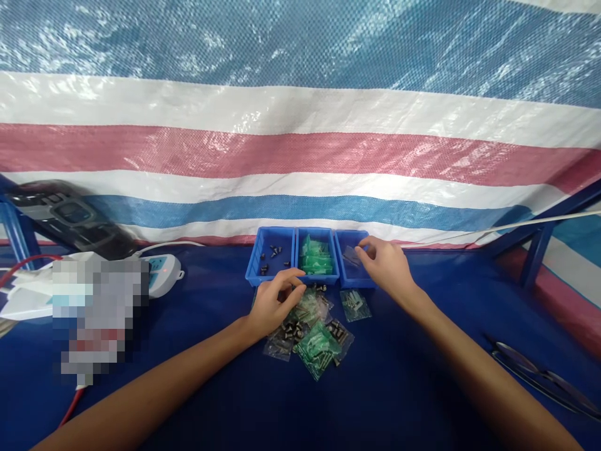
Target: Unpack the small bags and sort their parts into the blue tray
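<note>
Curled hands [275,305] over crinkly plastic packets [323,338], rectangular bins [282,238]

Open desk [389,382] lies between packets [319,344] and right forearm [469,366]; blue bins [323,279] block the packets' far side; a power strip [164,272] obstructs far left.

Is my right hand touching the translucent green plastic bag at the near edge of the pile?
Apart. The head view shows the right hand at the rightmost blue plastic bin, well away from the green bag, with blue tabletop between.
</note>
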Tool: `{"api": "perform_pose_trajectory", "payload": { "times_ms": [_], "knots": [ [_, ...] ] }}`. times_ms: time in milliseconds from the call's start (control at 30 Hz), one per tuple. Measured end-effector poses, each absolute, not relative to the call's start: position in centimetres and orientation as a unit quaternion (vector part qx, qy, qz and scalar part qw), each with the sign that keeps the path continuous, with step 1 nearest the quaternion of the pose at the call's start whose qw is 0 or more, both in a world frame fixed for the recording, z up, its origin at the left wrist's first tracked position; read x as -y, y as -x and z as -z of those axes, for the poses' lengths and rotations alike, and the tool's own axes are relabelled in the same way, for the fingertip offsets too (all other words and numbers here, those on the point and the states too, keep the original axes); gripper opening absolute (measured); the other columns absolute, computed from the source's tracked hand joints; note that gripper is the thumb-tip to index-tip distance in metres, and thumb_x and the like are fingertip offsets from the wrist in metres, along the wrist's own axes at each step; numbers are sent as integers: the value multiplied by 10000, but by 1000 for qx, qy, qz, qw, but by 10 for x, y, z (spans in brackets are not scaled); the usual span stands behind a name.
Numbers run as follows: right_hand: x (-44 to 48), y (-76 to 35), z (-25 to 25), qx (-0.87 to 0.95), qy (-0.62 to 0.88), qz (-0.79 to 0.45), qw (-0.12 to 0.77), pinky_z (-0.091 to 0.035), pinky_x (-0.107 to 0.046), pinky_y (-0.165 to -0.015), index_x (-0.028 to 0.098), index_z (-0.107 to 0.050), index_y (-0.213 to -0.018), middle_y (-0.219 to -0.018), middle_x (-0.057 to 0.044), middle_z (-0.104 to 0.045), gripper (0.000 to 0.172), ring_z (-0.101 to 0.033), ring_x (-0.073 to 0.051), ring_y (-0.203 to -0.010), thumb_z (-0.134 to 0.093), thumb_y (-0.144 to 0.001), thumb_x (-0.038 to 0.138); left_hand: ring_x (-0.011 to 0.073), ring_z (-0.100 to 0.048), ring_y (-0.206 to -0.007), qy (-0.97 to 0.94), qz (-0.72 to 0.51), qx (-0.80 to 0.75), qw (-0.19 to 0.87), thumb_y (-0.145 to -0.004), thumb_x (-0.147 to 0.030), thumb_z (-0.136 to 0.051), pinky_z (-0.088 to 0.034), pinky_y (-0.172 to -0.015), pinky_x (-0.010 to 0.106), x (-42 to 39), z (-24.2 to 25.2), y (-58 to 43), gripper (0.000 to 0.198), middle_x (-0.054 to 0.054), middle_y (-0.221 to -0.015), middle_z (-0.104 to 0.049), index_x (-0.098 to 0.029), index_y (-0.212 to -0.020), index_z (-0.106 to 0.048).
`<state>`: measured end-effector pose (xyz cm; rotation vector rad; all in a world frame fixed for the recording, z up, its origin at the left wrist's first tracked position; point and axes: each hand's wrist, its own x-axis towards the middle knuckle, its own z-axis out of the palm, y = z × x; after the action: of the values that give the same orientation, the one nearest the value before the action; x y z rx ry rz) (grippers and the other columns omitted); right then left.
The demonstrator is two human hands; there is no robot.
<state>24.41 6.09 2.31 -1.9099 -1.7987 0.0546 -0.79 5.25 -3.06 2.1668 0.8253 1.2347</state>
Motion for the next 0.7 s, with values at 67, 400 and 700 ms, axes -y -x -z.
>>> {"api": "perform_pose_trajectory", "payload": {
  "times_ms": [67, 400, 700],
  "knots": [
    [-57, -239, -26, 691, 678, -33, 249, -307, -250, -511, 179, -648, -797, -589, -5, -599, 217, -528, -136, -543, -496, -818, 332, 79, -571, -544, -799, -452, -304, 256, -894, -233, -501, -445, -486, 160, -52, 30, 8, 235, 9, -728, -625, -177, -1122, -486],
    [-21, -216, -40, 845, 483, -204, 104, -275, -251, -449, 205, -643, -632, -531, 12, -598, 178, -514, -121, -481, -645, -771, 316, 90, -596, -572, -802, -452, -302, 246, -894, -228, -494, -476, -530, 175, -52, 27, 7, 235, 0, -708, -627, -176, -1123, -494],
    [-14, -223, -39, 824, 557, -66, -74, -312, -264, -444, 164, -647, -666, -632, -82, -640, 211, -615, -222, -547, -761, -645, 340, 98, -606, -578, -800, -457, -297, 250, -889, -191, -500, -480, -530, 183, -51, 26, 6, 239, -3, -696, -625, -185, -1128, -497]
  ]
}}
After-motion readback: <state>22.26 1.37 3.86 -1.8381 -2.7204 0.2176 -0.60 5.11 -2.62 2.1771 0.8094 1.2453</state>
